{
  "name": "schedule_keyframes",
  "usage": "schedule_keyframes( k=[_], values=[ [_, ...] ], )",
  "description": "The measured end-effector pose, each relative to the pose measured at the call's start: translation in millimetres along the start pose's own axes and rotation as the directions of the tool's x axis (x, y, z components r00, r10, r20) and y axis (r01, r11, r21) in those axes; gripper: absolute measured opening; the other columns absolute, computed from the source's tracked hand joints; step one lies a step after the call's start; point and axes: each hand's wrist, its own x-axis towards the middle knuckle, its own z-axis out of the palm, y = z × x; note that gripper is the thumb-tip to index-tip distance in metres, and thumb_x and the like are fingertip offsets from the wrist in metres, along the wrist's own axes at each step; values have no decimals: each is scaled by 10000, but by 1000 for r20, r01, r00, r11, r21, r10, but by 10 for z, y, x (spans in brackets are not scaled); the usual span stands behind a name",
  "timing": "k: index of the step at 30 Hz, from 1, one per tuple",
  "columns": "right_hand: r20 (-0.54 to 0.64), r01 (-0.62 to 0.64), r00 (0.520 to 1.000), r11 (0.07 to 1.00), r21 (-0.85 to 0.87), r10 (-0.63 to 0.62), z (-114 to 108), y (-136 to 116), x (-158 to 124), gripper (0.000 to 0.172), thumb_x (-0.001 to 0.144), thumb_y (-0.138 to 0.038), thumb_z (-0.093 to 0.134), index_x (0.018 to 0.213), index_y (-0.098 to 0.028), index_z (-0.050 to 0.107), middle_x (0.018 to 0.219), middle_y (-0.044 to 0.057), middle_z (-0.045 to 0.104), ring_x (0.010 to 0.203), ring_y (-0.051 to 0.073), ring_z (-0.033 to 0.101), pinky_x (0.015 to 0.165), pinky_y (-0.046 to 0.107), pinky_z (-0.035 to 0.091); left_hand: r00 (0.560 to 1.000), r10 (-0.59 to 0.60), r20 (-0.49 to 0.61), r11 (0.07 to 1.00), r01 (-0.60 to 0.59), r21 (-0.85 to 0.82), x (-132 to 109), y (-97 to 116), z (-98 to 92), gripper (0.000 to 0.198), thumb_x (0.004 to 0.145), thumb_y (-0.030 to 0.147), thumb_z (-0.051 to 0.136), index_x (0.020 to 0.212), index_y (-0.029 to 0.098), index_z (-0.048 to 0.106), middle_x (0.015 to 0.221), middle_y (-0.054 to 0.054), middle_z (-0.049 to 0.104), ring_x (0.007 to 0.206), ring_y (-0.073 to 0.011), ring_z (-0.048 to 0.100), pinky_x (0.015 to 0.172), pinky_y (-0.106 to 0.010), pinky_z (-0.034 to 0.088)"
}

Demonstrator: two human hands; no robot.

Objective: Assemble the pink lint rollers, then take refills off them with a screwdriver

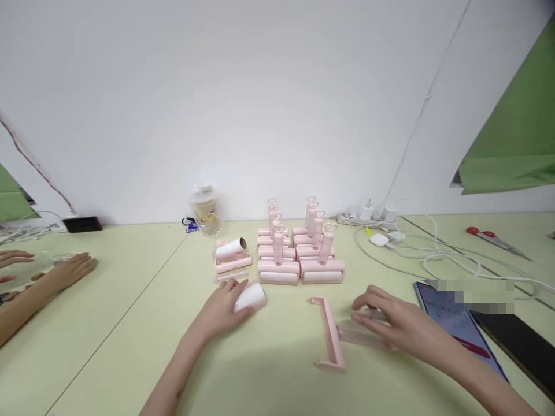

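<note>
My left hand (pixel 226 309) is closed around a white paper roll (pixel 251 297) on the table, fingers over its top. Farther right lies a pink lint roller frame (pixel 333 335), its open side facing left and its clear pinkish handle (pixel 362 336) pointing at my right hand (pixel 385 320). The frame and handle look smeared by motion. Thumb and index finger of my right hand are pinched just above the handle, with something greyish between them that I cannot make out. The palm hides the handle's far end.
Assembled pink lint rollers (pixel 280 271) stand in two rows. Left of them lie another white roll (pixel 231 248) and pink parts. A wrapped cup (pixel 206 211) stands by the wall. A phone (pixel 455 329), cables (pixel 433 254) and scissors (pixel 494 238) are right; another person's hand (pixel 71 271) is left.
</note>
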Motion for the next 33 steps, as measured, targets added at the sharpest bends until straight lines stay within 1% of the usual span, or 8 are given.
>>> schedule_keyframes(
  k=[3, 6, 9, 11, 14, 19, 25, 33],
  values=[
    [77, 18, 997, 992, -127, -8, 147, 247, -133, 238, 783, -437, 560, 970, -289, 562, 1058, 5, 581, 548, 146, 607, 516, 275, 435, 993, -5, -120, 1000, 6, 9, 25, -43, -53, 616, 731, 424, 562, 1290, 218, 406, 1284, -109, 458, 1208, -340, 335, 970, -473, 311],
    [83, 86, 994, 981, -173, -73, 277, 366, -213, 183, 836, -378, 513, 995, -294, 550, 998, -8, 614, 599, 160, 643, 527, 269, 455, 970, -10, -244, 984, -34, -176, -21, 205, 45, 584, 724, 441, 584, 1251, 237, 434, 1335, -87, 407, 1260, -313, 281, 1031, -458, 244],
    [-43, 191, 977, 948, -256, -208, 375, 280, -244, 165, 901, -342, 405, 974, -269, 533, 888, -6, 642, 588, 163, 650, 486, 256, 444, 996, -88, 11, 813, 78, -577, -108, 633, 321, 501, 824, 528, 414, 1179, 178, 470, 1115, -99, 565, 1048, -253, 517, 915, -388, 387],
    [-123, 270, 939, 907, -322, -323, 422, 140, -248, 164, 906, -313, 385, 980, -248, 516, 875, 10, 644, 543, 160, 638, 452, 253, 425, 977, 3, 212, 669, 155, -727, -143, 880, 541, 620, 796, 563, 454, 1238, 134, 379, 1016, -98, 600, 951, -231, 572, 839, -355, 432],
    [-162, 364, 882, 857, -365, -443, 451, -51, -226, 162, 896, -282, 386, 1008, -249, 498, 889, 26, 633, 489, 145, 610, 426, 245, 404, 956, 38, 291, 468, 240, -851, -140, 1058, 777, 599, 725, 575, 549, 1123, 158, 383, 780, -30, 625, 679, -177, 617, 619, -294, 476],
    [-267, 139, 954, 990, -17, -138, 406, 10, -49, 178, 896, -357, 340, 973, -230, 438, 916, 55, 548, 561, 142, 590, 506, 265, 462, 946, -183, 268, 245, 308, -920, -113, 962, 739, 409, 727, 579, 504, 841, 221, 342, 574, 70, 552, 332, -91, 481, 331, -190, 330],
    [-150, 85, 987, 984, 156, -61, 546, 105, 200, 190, 920, -283, 295, 926, -229, 477, 909, 51, 568, 745, 180, 589, 669, 324, 478, 936, -297, 191, 235, 265, -935, -113, 897, 620, 402, 697, 560, 533, 761, 233, 308, 490, 96, 514, 295, -80, 440, 310, -185, 327],
    [-242, 92, 969, 980, 176, -48, 549, 72, 181, 268, 930, -292, 279, 1039, -218, 513, 1031, 91, 599, 993, 233, 550, 830, 397, 451, 928, -288, 238, 327, 328, -886, -94, 919, 723, 389, 737, 583, 492, 778, 236, 323, 435, 110, 472, 298, -93, 444, 307, -186, 333]
  ],
)
